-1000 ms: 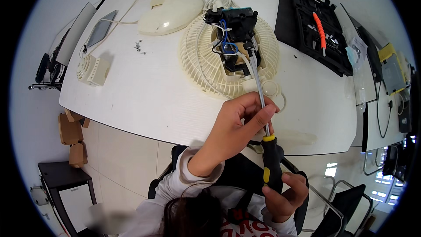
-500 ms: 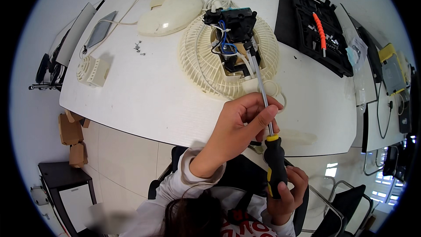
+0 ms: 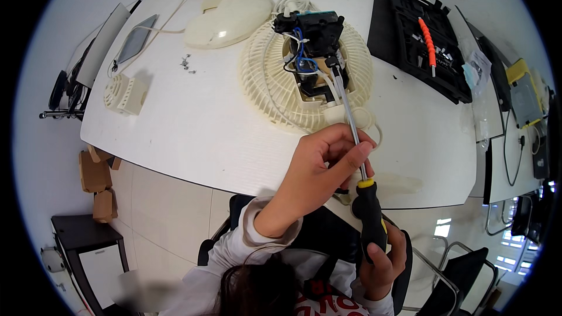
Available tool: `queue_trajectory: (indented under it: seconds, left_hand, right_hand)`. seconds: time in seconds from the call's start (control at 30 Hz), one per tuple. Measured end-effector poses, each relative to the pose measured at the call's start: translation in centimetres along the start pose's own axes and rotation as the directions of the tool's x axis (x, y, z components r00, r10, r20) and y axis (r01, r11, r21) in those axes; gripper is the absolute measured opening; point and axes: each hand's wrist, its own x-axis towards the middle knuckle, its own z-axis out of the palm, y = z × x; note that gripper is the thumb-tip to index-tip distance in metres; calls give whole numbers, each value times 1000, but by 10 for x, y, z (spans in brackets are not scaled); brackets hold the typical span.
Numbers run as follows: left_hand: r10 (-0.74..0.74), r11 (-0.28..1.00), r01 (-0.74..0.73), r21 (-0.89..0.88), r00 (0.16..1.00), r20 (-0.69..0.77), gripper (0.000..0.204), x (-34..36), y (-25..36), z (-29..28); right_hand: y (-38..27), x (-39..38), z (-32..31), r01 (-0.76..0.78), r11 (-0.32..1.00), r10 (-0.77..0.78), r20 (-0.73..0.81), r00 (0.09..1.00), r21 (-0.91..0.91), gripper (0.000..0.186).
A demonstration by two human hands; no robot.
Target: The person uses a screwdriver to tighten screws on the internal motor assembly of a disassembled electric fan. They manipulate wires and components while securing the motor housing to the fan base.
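Observation:
A long screwdriver (image 3: 369,213) with a black and yellow handle slants up toward a partly dismantled electric fan. My right hand (image 3: 385,263) is closed round the handle's lower end. Higher up, my left hand (image 3: 319,167) pinches the steel shaft between thumb and fingers. The shaft's far end reaches the black motor housing (image 3: 319,29); its exact tip is hard to make out. Blue, black and white wires (image 3: 301,52) hang over the exposed parts. Beneath them, the cream fan grille (image 3: 263,90) lies flat on the white table (image 3: 193,134).
Loose screws (image 3: 187,64) lie left of the grille, near a cream cover (image 3: 225,20) and a small vented cream part (image 3: 126,95). An open black tool case (image 3: 418,41) holding an orange flexible shaft (image 3: 427,44) sits back right. A chair (image 3: 462,275) stands lower right.
The screwdriver handle has rotated, with its yellow stripe now facing more to the right. My right hand has shifted slightly right; my left hand stays on the shaft.

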Motion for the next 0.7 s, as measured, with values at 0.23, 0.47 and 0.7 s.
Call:
queue_trajectory:
  seconds: [0.23,0.47,0.7]
  left_hand:
    - [-7,1000,7,22,1000,-9,21,0,0,0]
    - [1,1000,-1,15,1000,8,21,2,0,-1]
    - [-3,1000,4,5,1000,-18,22,0,0,0]
  right_hand:
    - [1,4,-6,76,997,-73,94,993,-29,55]
    - [1,5,-7,84,996,-80,101,992,-37,55]
    - [1,5,-6,90,996,-87,101,991,-26,56]
